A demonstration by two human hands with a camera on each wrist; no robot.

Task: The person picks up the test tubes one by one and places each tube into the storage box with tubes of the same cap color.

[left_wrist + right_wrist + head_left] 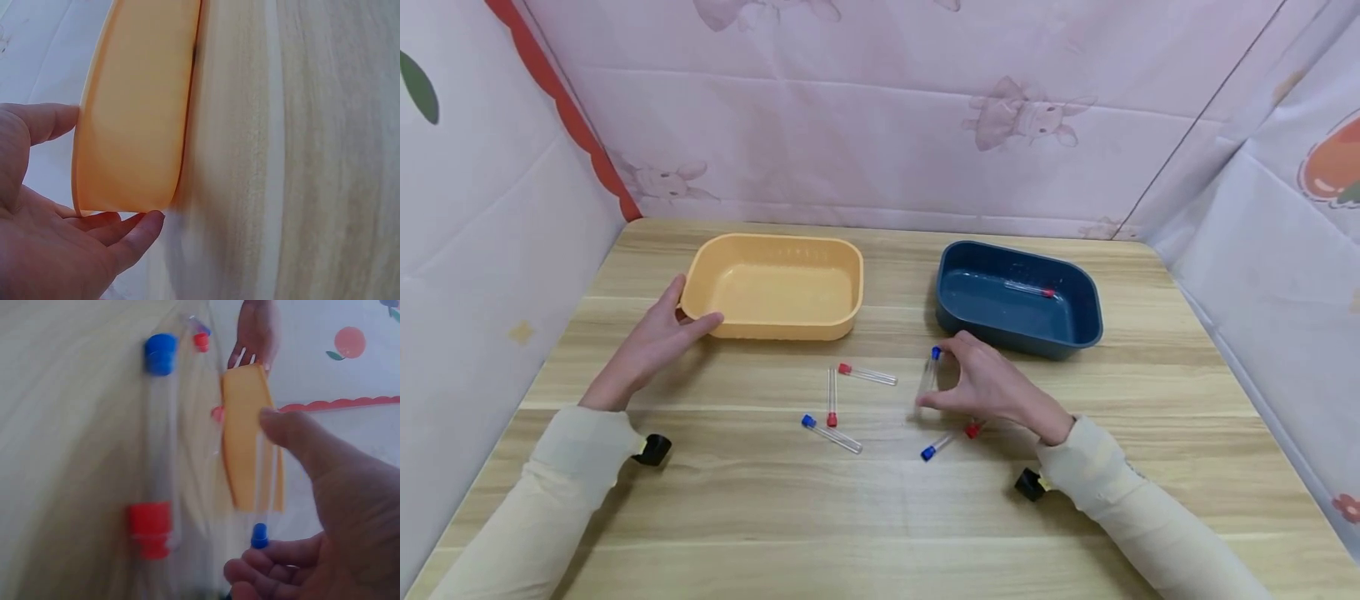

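At the far left, a white cloth wall with a red scalloped border (pixel 568 112) stands beside the wooden counter (pixel 737 517). Near the counter's left edge, the left hand (pixel 658 337) grips the near left corner of a yellow tray (pixel 771 292), thumb at the rim and fingers against the outside of the end wall. A black gadget (pixel 652 450) sits at that wrist.

In front of the yellow tray lie three clear capped tubes: a blue-capped one (pixel 835 437) slanting, cap to the left; a red-capped one (pixel 832 396) just behind it, cap toward the person; and another red-capped one (pixel 868 375) to the right of that, cap to the left.

Next comes the tube in hand (pixel 929 375), its blue cap at the far end, pinched by the right hand (pixel 985 379) with fingers at the cap and thumb toward the other end. On the counter by this hand lie a second blue-capped tube (pixel 937 447) and a red cap (pixel 973 430), its tube mostly hidden in the head view.

Behind and to the right, a dark blue tray (pixel 1000 310) holds one red-capped tube (pixel 1025 288) on its floor, cap to the right.
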